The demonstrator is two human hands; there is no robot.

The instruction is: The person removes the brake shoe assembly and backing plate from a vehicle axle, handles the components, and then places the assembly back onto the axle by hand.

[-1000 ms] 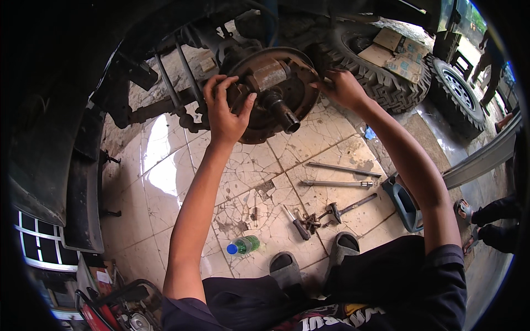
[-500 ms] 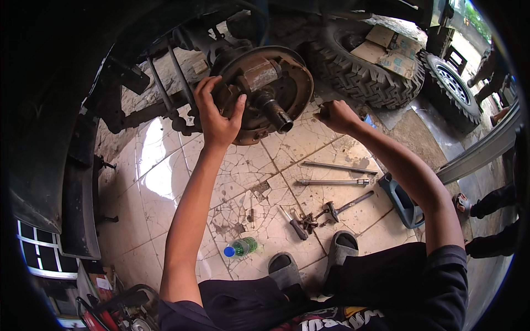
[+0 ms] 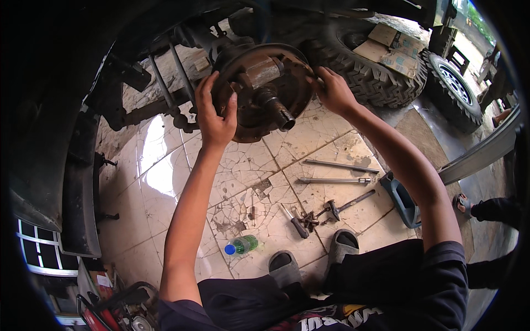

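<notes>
A rusty round brake backing plate (image 3: 301,88) stands on the axle end under the vehicle. From its middle a greasy hollow spindle (image 3: 280,115) points toward me and down. My left hand (image 3: 216,116) holds the plate's left edge, thumb in front and fingers along the side. On the opposite side, my right hand (image 3: 334,92) has its fingers bent against the right edge; its fingertips are partly hidden in shadow. Below on the cracked tiles lie two metal bars (image 3: 337,181), a hammer (image 3: 334,211), a screwdriver (image 3: 298,225) and several small rusty parts (image 3: 310,222).
Large tyres (image 3: 381,83) lie at the far right, one with cardboard (image 3: 400,55) on it. A blue-grey jug (image 3: 404,201) stands beside my right arm. A bottle of green liquid (image 3: 243,244) lies near my sandals (image 3: 285,265). Another person's legs (image 3: 494,212) show at the right.
My right hand has moved up and left from beside the plate to its right edge, its fist loosening. My left hand stays on the left edge, shifted slightly.
</notes>
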